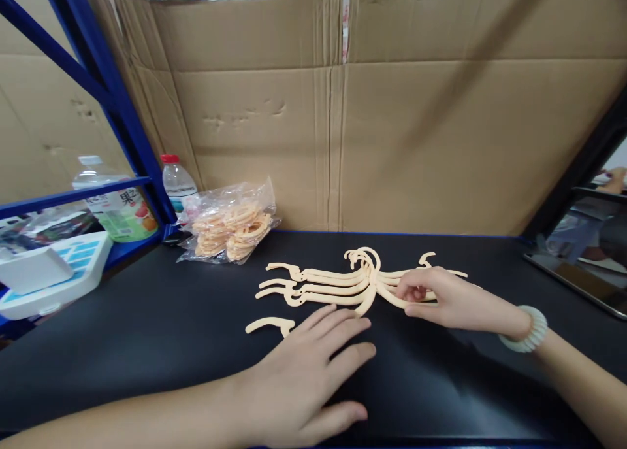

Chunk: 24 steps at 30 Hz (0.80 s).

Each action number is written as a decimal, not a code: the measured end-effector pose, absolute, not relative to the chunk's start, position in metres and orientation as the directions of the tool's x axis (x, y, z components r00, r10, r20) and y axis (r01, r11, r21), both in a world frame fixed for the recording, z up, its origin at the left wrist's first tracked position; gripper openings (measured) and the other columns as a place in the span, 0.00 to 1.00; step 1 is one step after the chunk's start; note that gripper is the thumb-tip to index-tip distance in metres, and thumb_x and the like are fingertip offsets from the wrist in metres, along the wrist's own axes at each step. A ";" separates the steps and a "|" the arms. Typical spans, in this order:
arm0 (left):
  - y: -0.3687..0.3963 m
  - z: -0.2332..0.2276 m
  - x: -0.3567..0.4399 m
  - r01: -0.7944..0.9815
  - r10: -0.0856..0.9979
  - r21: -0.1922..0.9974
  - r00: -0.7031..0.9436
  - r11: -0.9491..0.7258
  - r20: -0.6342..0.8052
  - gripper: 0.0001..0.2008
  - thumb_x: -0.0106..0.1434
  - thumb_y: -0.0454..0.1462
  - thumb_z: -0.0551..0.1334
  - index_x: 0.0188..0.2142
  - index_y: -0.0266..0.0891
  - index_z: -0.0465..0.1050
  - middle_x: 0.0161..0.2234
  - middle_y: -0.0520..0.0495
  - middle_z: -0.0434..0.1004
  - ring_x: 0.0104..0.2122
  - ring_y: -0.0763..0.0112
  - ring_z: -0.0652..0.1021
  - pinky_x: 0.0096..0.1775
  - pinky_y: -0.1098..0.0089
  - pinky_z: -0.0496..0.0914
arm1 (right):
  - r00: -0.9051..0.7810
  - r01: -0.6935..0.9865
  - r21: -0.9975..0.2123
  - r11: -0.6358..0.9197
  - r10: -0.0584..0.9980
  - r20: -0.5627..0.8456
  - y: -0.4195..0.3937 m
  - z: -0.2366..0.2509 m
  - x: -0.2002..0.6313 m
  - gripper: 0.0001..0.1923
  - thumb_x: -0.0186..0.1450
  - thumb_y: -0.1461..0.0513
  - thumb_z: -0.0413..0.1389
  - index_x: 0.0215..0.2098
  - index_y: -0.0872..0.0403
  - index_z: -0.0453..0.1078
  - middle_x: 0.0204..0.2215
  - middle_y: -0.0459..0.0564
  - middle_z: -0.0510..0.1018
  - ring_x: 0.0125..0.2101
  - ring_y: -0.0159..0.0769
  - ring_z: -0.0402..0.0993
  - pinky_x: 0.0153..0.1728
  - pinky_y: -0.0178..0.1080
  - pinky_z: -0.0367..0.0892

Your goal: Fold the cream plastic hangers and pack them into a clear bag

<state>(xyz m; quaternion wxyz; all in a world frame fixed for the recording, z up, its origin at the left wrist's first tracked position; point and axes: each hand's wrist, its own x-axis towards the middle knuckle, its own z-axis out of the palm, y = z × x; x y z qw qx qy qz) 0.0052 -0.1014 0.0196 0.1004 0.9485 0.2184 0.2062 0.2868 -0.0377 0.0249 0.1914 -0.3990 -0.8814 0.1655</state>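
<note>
Several cream plastic folding hangers (337,280) lie side by side across the black table, hooks bunched at the middle and jointed arms pointing left and right. My left hand (313,364) is spread with fingers apart. It partly covers the nearest hanger, whose arm tip (267,323) shows past the wrist side; whether the fingertips press on it I cannot tell. On the right side, my right hand (435,295) has its fingers curled round a hanger arm (389,297). A pale beaded bracelet (526,329) circles that wrist.
A clear plastic bag (235,223) of more cream hanger parts sits at the back left, beside a red-capped bottle (177,181). Cardboard (255,129) walls the back edge. A blue-framed shelf holds a labelled bottle (117,207) and a white-and-blue object (63,266). A flat dark device (578,282) lies right.
</note>
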 end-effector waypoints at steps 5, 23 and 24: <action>-0.097 0.012 0.003 0.489 0.553 0.282 0.799 -0.826 0.234 0.27 0.64 0.45 0.59 0.60 0.43 0.61 0.62 0.37 0.60 0.61 0.44 0.61 0.60 0.44 0.50 | -0.612 0.710 -0.306 0.634 0.771 0.176 -0.036 0.021 0.286 0.07 0.58 0.69 0.54 0.25 0.53 0.68 0.24 0.44 0.73 0.25 0.33 0.68 0.26 0.35 0.61; -0.081 0.009 0.002 0.636 0.652 0.174 0.757 -0.752 0.050 0.28 0.67 0.52 0.49 0.64 0.48 0.54 0.67 0.40 0.45 0.65 0.47 0.49 0.60 0.40 0.48 | -0.440 0.876 -0.157 0.457 0.888 0.131 -0.027 -0.018 0.264 0.40 0.69 0.43 0.36 0.68 0.61 0.45 0.67 0.59 0.47 0.66 0.49 0.36 0.63 0.56 0.41; -0.079 0.009 0.002 0.644 0.659 0.167 0.751 -0.746 0.050 0.28 0.67 0.52 0.49 0.64 0.48 0.54 0.67 0.41 0.45 0.65 0.47 0.49 0.60 0.40 0.48 | -0.440 0.866 -0.189 0.463 0.885 0.154 -0.022 -0.018 0.264 0.39 0.69 0.43 0.36 0.68 0.60 0.45 0.67 0.58 0.47 0.66 0.48 0.36 0.63 0.55 0.41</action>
